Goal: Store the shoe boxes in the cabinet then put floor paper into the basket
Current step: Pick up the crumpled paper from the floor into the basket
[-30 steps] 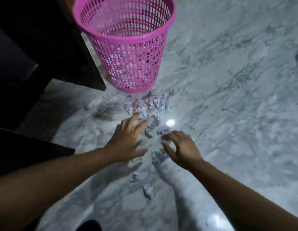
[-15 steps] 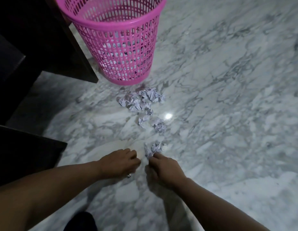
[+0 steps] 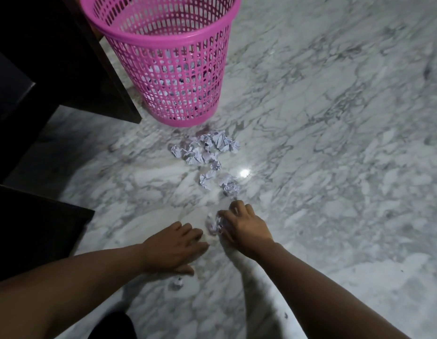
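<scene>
A pink mesh basket stands upright on the marble floor at the top, with crumpled paper visible through its wall. In front of it lies a cluster of crumpled paper balls, and two more balls sit nearer to me. My right hand curls its fingers round a crumpled paper ball on the floor. My left hand rests palm down on the floor beside it, with nothing seen in it. A small paper scrap lies just below my left thumb.
A dark cabinet fills the upper left, touching the basket's left side. Another dark furniture edge juts in at mid left. Grey-veined marble floor stretches to the right. A dark shape sits at the bottom edge.
Both hands drew back from the far paper pile towards me. My right hand has closed its fingers round the nearest paper ball, and my left hand has settled flat on the floor.
</scene>
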Motion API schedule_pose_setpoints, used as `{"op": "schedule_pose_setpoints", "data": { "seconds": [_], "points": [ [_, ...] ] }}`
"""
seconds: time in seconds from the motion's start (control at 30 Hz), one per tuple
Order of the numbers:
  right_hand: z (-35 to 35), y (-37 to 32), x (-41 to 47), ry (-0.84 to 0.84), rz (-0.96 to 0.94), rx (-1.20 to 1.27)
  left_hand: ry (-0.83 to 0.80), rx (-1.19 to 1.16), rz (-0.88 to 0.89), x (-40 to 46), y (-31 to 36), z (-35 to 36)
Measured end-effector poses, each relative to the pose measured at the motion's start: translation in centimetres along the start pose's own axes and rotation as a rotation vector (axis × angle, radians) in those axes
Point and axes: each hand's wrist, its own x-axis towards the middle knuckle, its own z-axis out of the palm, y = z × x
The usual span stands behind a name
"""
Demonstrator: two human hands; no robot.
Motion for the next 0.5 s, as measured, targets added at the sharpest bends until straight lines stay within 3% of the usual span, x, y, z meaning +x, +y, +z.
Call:
{"op": "schedule_pose_setpoints", "data": {
  "seconds": [0.07,0.23,0.37,0.5],
  "points": [
    [0.8,-0.4,0.2,0.009,0.013,0.02,0.021,-0.022,0.074,-0.3,-0.1,0.0],
    [0.8,0.0,0.9,0.061,0.104,0.213,-0.066,-0.125,0.051,-1.3,0.2,-1.7],
    [-0.2,0.6,0.7,0.1,0.224,0.415,-0.122,-0.065,0.175,-3.9,2.6,-1.2],
    [-0.6,1.1,-0.2,0.143,0.292,0.44,-0.183,-0.046,0.279,-5.6,6.1,0.7]
  ]
}}
